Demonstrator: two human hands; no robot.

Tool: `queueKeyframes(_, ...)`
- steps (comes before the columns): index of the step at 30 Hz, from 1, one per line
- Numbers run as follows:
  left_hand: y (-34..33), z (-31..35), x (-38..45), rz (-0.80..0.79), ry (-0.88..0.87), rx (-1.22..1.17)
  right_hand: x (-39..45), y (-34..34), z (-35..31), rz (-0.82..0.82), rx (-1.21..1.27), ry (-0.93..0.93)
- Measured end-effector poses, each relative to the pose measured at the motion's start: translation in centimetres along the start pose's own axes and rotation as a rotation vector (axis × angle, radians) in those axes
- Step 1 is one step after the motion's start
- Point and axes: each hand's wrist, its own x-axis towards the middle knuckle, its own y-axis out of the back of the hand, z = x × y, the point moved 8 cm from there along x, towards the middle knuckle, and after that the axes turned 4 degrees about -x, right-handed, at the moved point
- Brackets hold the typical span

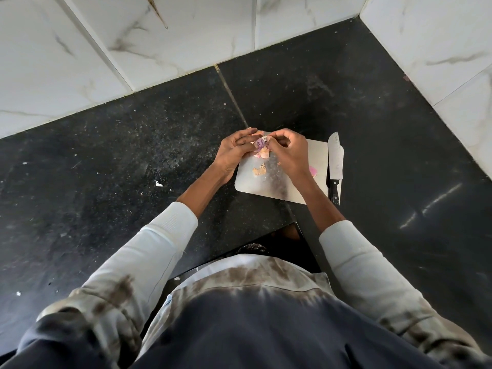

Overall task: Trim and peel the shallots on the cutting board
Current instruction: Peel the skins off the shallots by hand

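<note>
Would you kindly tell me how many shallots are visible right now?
2: one purple shallot held between the left hand and right hand, one pink piece on the pale cutting board, half hidden by the right wrist. Others may be hidden.

We find no readable text anywhere, no label, brand, number or sign on the knife [336,158], none on the cutting board [269,179], none on the wall tiles [186,30], none on the person's sleeves [159,241]
</note>
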Motion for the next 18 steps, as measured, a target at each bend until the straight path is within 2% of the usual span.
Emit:
queueKeyframes(5,0.0,0.0,-0.2,-0.013,0.003,-0.024,-0.2,0.1,0.4,-0.017,0.113,-0.081)
queueKeyframes(18,0.4,-0.5,-1.4,-0.040,0.015,-0.087,-0.6,-0.4,0.8,-0.032,0.188,-0.168)
